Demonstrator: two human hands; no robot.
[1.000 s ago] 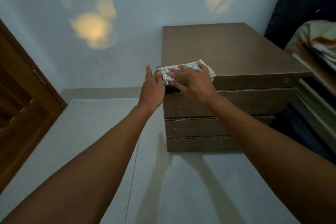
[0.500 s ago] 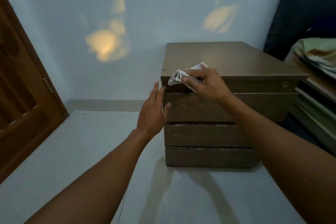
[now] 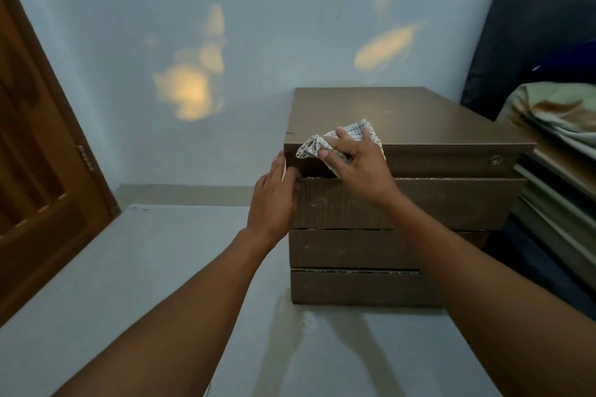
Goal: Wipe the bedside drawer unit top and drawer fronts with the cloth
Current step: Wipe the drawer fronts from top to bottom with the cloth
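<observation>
right hand point(image 3: 358, 164) grip clamps cloth point(image 3: 322, 142); left hand point(image 3: 274, 196) grip apart, on drawer unit point(image 3: 451, 203)

Right hand point(image 3: 358, 167) covers much of the checked cloth point(image 3: 314, 146) and the top drawer's front edge beneath it; left hand point(image 3: 274, 200) hides the drawer unit's point(image 3: 435, 203) front-left corner; door point(image 3: 38, 171) and bedding point(image 3: 554, 113) run off frame edges.

Your cloth point(image 3: 322, 143): white with a fine dark check. Your drawer unit point(image 3: 419, 203): dark brown wood-grain. Door point(image 3: 42, 171): reddish brown. Wall point(image 3: 258, 26): pale blue, with yellow light patches.
</observation>
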